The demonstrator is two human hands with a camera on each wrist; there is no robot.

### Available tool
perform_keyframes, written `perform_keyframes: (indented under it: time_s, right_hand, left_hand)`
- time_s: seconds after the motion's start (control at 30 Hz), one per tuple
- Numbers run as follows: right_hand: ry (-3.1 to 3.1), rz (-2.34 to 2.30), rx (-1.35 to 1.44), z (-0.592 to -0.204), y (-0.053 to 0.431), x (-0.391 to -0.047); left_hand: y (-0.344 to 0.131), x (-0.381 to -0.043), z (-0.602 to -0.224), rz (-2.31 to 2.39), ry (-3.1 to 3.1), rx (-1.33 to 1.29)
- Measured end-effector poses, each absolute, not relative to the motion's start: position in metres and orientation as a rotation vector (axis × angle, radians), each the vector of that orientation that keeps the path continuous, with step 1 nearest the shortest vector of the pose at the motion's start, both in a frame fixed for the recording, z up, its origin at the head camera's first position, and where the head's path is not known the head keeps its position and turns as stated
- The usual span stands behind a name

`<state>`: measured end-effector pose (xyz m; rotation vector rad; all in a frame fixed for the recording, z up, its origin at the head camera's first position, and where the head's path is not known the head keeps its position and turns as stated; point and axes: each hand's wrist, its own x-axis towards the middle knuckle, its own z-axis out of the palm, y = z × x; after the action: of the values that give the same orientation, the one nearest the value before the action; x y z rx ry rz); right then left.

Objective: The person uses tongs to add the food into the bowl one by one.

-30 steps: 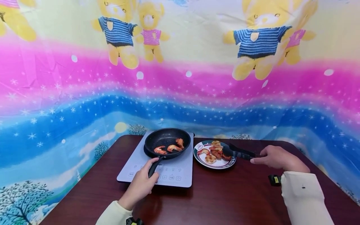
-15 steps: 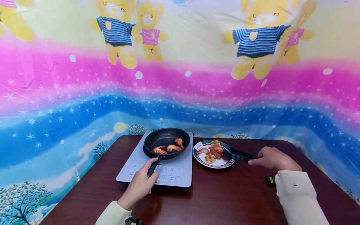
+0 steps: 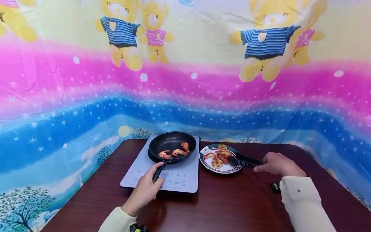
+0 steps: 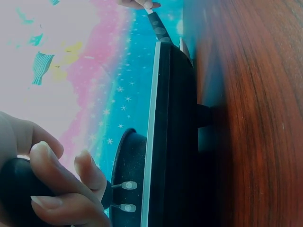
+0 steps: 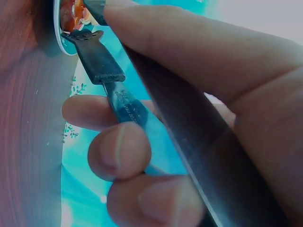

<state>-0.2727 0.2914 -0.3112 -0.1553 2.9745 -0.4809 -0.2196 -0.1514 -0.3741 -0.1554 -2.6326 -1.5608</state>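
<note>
My left hand (image 3: pixel 145 186) grips the handle of a black frying pan (image 3: pixel 162 141), its fingers curled round it in the left wrist view. Several shrimp pieces (image 3: pixel 179 152) lie in the pan, which sits on a white induction cooktop (image 3: pixel 130 177). In my right hand (image 3: pixel 278 163) is a pair of black tongs (image 3: pixel 246 163), held between thumb and fingers. Their tips are at the right side of a plate (image 3: pixel 207 166) of cooked food, close to a browned piece (image 3: pixel 223 158). Whether the tips pinch that piece I cannot tell. Pale round grilled slices (image 3: pixel 216 163) and a shrimp (image 3: pixel 210 156) share the plate.
Both pan and plate are on a dark reddish wooden table (image 3: pixel 226 203). A printed curtain (image 3: pixel 185 90) with bears and snowflakes hangs behind the table and along its sides.
My right hand and the tongs have shifted left and slightly down, with the tips now beside the browned piece. The left hand and pan stay still.
</note>
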Motion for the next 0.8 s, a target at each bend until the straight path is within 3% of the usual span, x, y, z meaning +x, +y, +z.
perform_keyframes:
  time_s: [0.8]
  right_hand:
    - [2.931,-0.577,-0.203,-0.3153,0.2913,-0.2802]
  left_hand:
    - [-0.1509,-0.2204,-0.3741,-1.540,-2.640,-0.160]
